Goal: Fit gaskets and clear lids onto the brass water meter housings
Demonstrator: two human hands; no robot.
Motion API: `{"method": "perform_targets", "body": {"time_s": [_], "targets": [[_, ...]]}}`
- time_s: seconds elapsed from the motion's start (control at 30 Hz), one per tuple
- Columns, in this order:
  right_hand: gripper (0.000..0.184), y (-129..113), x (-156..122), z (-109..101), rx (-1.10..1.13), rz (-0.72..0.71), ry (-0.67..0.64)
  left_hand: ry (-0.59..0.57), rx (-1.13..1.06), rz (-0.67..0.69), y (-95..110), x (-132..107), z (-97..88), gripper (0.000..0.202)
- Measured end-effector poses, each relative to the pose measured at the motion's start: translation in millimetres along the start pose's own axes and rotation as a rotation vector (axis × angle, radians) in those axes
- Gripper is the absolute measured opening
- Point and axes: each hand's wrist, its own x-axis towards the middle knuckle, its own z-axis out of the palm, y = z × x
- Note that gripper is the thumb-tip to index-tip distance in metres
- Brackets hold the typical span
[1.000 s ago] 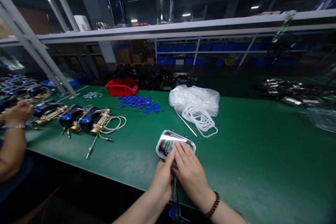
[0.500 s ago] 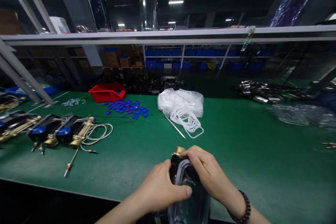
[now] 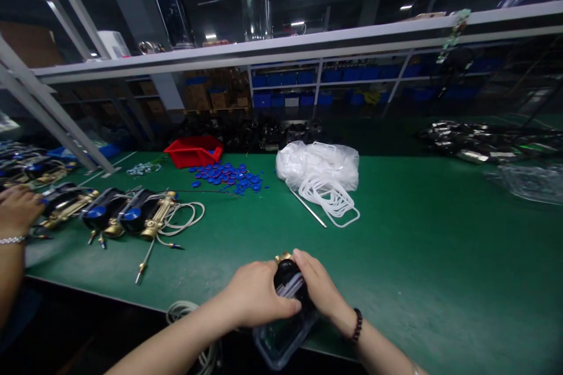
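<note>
The worktop (image 3: pixel 417 234) is green, the bin (image 3: pixel 189 155) toward its far edge red, discs (image 3: pixel 226 175) blue, gaskets (image 3: pixel 328 196) white; the near-edge housing (image 3: pixel 287 270) black, its fitting (image 3: pixel 284 256) seemingly gold.

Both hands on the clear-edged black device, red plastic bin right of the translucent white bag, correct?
Not quite: the head view shows the red plastic bin left of the translucent white bag. The left hand and right hand are on the clear-edged black device.
</note>
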Motion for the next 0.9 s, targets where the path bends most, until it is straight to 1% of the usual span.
{"method": "perform_targets", "body": {"time_s": [0.1,0.23,0.3,0.4,0.5,0.53,0.6,0.67,0.7,0.77,0.8,0.9], "targets": [[0.058,15,7,-1,-0.005,0.045,-0.011,-0.005,-0.018,0.016,-1,10,15.0,0.045],[0.061,20,5,-2,-0.034,0.047,0.004,0.036,-0.08,0.044,0,12,25.7,0.042],[0.063,20,3,0,-0.066,0.044,0.011,0.031,-0.097,0.046,2,12,26.0,0.04],[0.062,18,3,-2,-0.163,0.018,0.003,0.015,-0.094,0.042,1,7,21.7,0.043],[0.058,5,2,-11,-0.336,-0.03,-0.041,0.014,-0.085,0.101,-9,-8,16.7,0.042],[0.056,-3,2,-14,-0.41,-0.053,-0.064,0.023,-0.091,0.107,-15,-14,16.1,0.041],[0.048,-21,3,-17,-0.564,-0.12,-0.138,0.048,-0.112,0.061,-27,-25,17.4,0.043],[0.04,-37,3,-12,-0.698,-0.203,-0.265,0.046,-0.139,-0.012,-36,-31,22.1,0.045],[0.037,-44,4,-8,-0.751,-0.241,-0.342,0.03,-0.163,-0.017,-40,-31,25.6,0.044],[0.035,-52,5,4,-0.835,-0.291,-0.483,0.013,-0.217,0.026,-43,-28,34.6,0.037],[0.036,-53,5,9,-0.867,-0.302,-0.536,0.022,-0.241,0.055,-44,-25,39.9,0.034],[0.038,-54,7,19,-0.938,-0.302,-0.609,0.11,-0.282,0.113,-45,-15,56.4,0.033]]}}
